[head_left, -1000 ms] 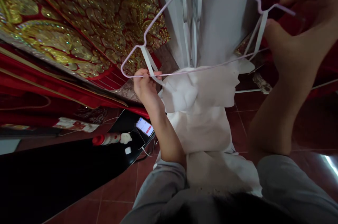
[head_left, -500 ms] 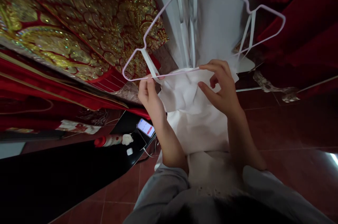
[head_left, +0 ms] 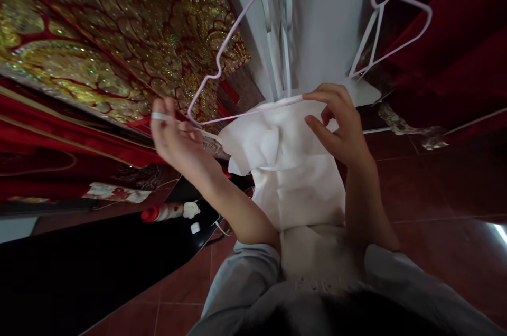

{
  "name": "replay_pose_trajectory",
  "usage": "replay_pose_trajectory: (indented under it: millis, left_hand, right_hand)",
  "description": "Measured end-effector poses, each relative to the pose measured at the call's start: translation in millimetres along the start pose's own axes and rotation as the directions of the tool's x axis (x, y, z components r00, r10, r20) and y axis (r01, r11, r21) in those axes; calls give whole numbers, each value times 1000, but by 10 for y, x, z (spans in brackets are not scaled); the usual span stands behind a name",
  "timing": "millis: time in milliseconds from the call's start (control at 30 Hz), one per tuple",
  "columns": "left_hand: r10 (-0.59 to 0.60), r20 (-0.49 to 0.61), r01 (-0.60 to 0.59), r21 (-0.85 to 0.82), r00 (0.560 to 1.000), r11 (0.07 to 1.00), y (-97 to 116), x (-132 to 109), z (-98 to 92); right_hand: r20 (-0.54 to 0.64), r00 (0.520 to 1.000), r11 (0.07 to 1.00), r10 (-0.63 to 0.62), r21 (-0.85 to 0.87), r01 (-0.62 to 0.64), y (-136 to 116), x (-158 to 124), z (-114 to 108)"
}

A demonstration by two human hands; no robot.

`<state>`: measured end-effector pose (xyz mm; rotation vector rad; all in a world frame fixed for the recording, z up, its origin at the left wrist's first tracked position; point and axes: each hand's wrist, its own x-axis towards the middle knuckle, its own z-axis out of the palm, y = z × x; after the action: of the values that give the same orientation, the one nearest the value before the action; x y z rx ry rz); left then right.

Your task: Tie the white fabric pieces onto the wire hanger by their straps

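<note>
A pale pink hanger hangs at the top centre, and a white garment droops below its lower bar. The right strap of the garment is looped over the hanger's right shoulder. My left hand is out beyond the hanger's left end with the other white strap across its fingers. That strap is stretched away from the hanger's left shoulder. At the right of the bar is my right hand, its index fingertip touching the bar by the garment's top edge, thumb held apart.
Gold-sequinned red garments hang at left, dark red cloth at right. White metal bars stand behind the hanger. On the black table lie a red-capped bottle and a small white case. The floor is red tile.
My left hand has moved left, drawing the left strap off the hanger's shoulder. The garment's left side has been pulled outward. My right hand stays near the bar; the phone is now hidden behind my left arm.
</note>
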<state>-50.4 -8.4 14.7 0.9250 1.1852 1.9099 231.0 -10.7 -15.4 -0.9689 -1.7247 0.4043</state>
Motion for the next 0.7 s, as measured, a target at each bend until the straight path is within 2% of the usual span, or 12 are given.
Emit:
replay_pose_trajectory:
  millis: [33, 67, 133, 200, 300, 367, 400, 467, 500, 533, 600, 700]
  left_hand:
    - [59, -92, -58, 7, 994, 998, -83, -52, 43]
    - [81, -127, -79, 16, 989, 997, -150, -124, 108]
    - [46, 3, -46, -10, 999, 999, -222, -288, 278]
    - [59, 65, -53, -88, 996, 995, -217, -418, 445]
    - [136, 11, -130, -214, 991, 968, -156, -494, 584]
    - [156, -5, -153, -218, 988, 964, -133, -488, 592]
    - [156, 2, -153, -192, 988, 969, -132, -478, 581]
    - [152, 14, -149, -134, 988, 980, -144, -458, 550]
    - [150, 19, -147, -112, 988, 983, -154, -450, 537]
    - [149, 24, -146, -96, 989, 985, -165, -445, 529]
    - [155, 24, -152, -93, 988, 984, -185, -440, 526]
    - [160, 11, -158, -109, 987, 981, -208, -435, 542]
  right_hand:
    - [6, 1000, 1000, 5, -1, -5, 1, 0, 4]
    - [12, 1000, 1000, 11, -3, -11, -6, -2, 12]
    - [13, 1000, 1000, 26, -11, -26, -43, -14, 38]
    - [10, 999, 999, 31, -8, -31, -90, -38, 65]
    - [-5, 1000, 1000, -1, 5, 1, -97, -72, 72]
    - [-151, 988, 999, -31, -13, 29, -16, -67, 22]
    - [-274, 961, 999, -43, -28, 36, 49, -51, -28]
    - [-503, 863, 999, -49, -43, 32, 192, 14, -177]
    - [-564, 825, 999, -34, -36, 17, 253, 59, -270]
    - [-577, 817, 1000, -2, -17, -9, 293, 110, -365]
    - [-484, 869, 995, 98, 26, -98, 294, 215, -529]
    - [-272, 941, 979, 201, 33, -199, 103, 346, -626]
